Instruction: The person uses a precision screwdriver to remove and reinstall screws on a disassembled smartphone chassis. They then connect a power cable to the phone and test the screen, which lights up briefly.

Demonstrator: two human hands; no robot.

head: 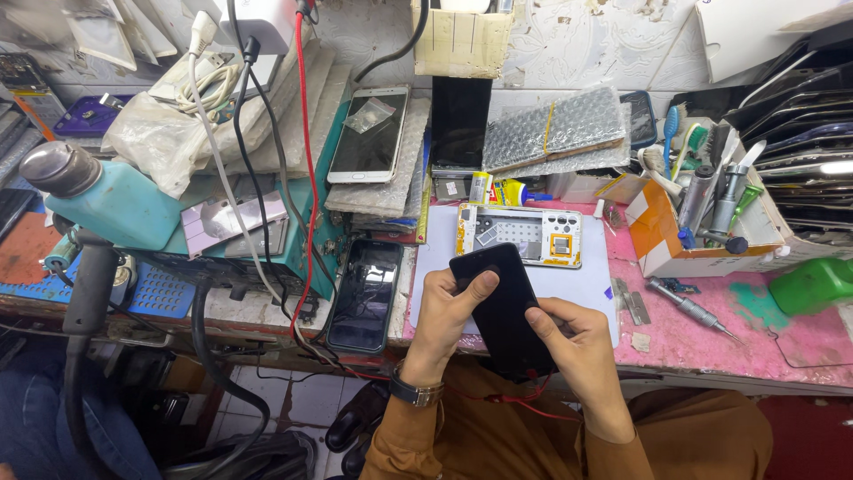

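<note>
Both my hands hold a black smartphone [499,302] over the front edge of the pink workbench [800,338]. My left hand [449,316] grips its left side, thumb pressed on the dark screen near the top. My right hand [573,342] holds the lower right end, thumb on the glass. A red wire [511,397] hangs below the phone over my lap. Just beyond the phone lies an opened white phone frame [520,236] on a pale mat [586,284].
Another dark phone [364,295] lies left of my hands. A white-rimmed phone [369,133] leans further back. An orange box of tools [702,222], a screwdriver [693,309], tweezers [629,300] and a green container [813,284] stand right. A teal machine [115,204] with cables fills the left.
</note>
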